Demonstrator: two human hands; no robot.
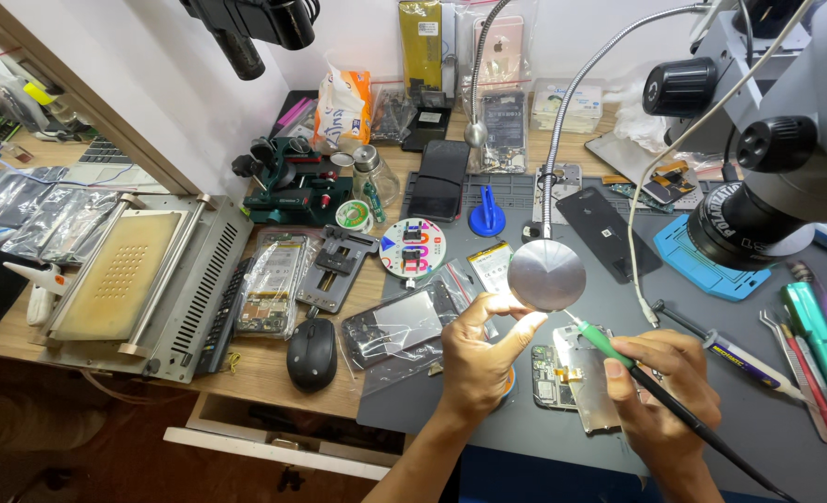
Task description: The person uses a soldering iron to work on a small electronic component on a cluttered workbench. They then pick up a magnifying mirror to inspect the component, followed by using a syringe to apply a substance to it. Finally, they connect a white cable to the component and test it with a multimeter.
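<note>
On the grey mat [488,391] at the front of the worktop [264,363], the right hand [660,387] is closed around a green-handled soldering iron [609,346], held like a pen, its tip pointing up and left toward the left hand's fingertips. The iron's black cord runs off toward the lower right. The left hand [478,359] has its thumb and fingers pinched together just under the round metal disc [546,274] of a gooseneck arm; what they pinch is too small to tell. Between and below the hands lie a small circuit board [548,377] and a silver phone frame [588,377], touching each other. A black mouse [312,353] sits well to the left. A microscope [786,140] hangs over the right side, above a blue tray [702,265].
</note>
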